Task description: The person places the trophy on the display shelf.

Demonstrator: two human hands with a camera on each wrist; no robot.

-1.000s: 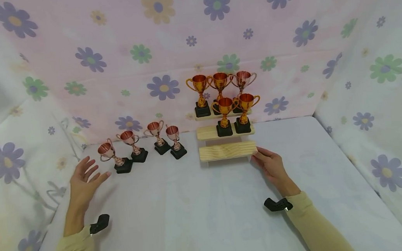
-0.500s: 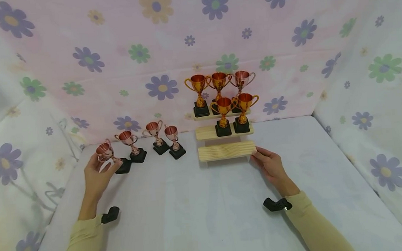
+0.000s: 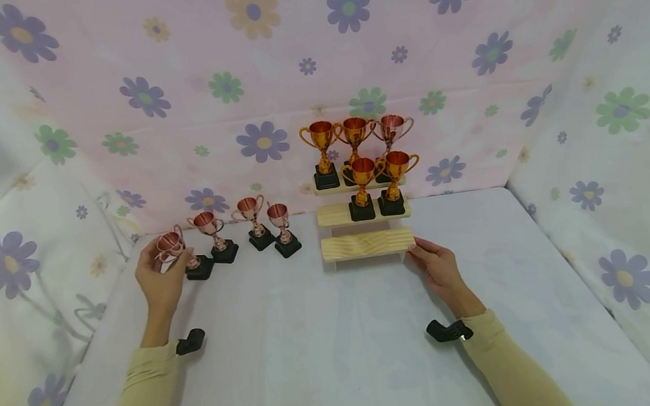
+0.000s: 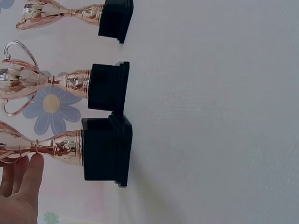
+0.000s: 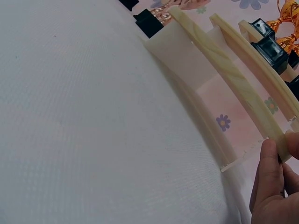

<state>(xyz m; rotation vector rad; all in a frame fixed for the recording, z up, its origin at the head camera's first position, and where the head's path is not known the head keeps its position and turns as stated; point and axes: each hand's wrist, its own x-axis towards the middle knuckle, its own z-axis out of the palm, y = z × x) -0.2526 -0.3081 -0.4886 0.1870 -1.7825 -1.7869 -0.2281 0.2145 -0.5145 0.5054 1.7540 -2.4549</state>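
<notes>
My left hand (image 3: 162, 287) grips the leftmost rose-gold trophy (image 3: 201, 269) around its cup and upper stem. In the left wrist view, the black base of that trophy (image 4: 100, 149) stands upright at the table surface, beside another rose-gold trophy (image 4: 77, 81). At the right, my right hand (image 3: 442, 275) pinches the right end of the lowest plank of a three-tier wooden stand (image 3: 364, 245). The thumb and fingers hold that plank (image 5: 233, 81) in the right wrist view. Two gold trophies (image 3: 362, 191) stand on the middle tier, towards its right.
The top tier carries two gold trophies (image 3: 324, 153) and one rose-gold trophy (image 3: 393, 129). Right of the gripped one, three rose-gold trophies (image 3: 284, 228) stand on the white-covered table (image 3: 312, 342). Flowered cloth (image 3: 184, 137) walls the back and sides.
My left hand has moved right and forward to the leftmost rose-gold trophy, and its fingers have closed around it. The right hand stays at the stand's lowest plank.
</notes>
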